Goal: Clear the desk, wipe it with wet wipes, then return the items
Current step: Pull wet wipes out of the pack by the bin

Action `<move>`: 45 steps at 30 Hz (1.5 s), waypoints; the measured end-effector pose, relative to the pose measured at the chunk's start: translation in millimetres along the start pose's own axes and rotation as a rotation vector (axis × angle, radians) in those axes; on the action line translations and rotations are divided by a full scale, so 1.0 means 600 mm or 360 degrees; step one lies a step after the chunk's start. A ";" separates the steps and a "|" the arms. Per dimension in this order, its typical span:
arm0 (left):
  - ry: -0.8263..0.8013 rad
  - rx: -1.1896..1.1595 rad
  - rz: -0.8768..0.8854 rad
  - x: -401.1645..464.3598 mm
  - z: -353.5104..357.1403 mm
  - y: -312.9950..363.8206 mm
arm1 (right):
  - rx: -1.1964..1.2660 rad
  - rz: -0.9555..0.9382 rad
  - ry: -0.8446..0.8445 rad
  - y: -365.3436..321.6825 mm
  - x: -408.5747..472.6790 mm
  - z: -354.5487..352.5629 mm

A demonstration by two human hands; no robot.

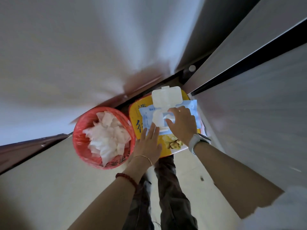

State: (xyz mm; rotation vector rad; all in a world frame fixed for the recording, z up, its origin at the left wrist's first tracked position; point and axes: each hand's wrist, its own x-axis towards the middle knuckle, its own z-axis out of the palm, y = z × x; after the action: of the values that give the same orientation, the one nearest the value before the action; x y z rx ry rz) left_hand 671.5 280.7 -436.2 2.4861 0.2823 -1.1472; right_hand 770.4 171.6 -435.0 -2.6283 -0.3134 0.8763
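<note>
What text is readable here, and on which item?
None can be quoted.
Yellow box: blue characters by its left edge, partly covered and blurred, unreadable.
Wet wipes pack: small blue print at left, too small to read.
Red bin bag: dark print near the front rim, creased, illegible.

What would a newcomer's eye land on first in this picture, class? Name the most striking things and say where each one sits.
First, the round red-lined waste bin at left centre, heaped with crumpled white used wipes. Beside it, on a yellow printed box, lies the pale blue wet-wipe pack with its white flip lid open. The left hand presses flat on the pack while the right hand pinches a wipe at its opening.
</note>
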 end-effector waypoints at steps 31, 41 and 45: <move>0.0395 0.0061 -0.0038 0.027 -0.029 0.018 | 0.0662 0.0134 -0.0175 0.053 0.015 -0.006; 0.0616 -0.0075 -0.0045 0.047 -0.045 0.020 | 0.0832 0.0074 -0.0268 0.061 -0.010 0.008; 0.0780 0.0011 0.0111 0.057 -0.055 0.022 | 0.1061 0.0145 -0.0190 0.064 -0.014 0.014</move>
State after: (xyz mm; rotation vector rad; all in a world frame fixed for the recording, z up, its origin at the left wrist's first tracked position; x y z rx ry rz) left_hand 720.7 283.2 -439.1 2.7285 0.3187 -0.4963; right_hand 762.6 135.8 -451.9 -1.9886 0.0695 0.9645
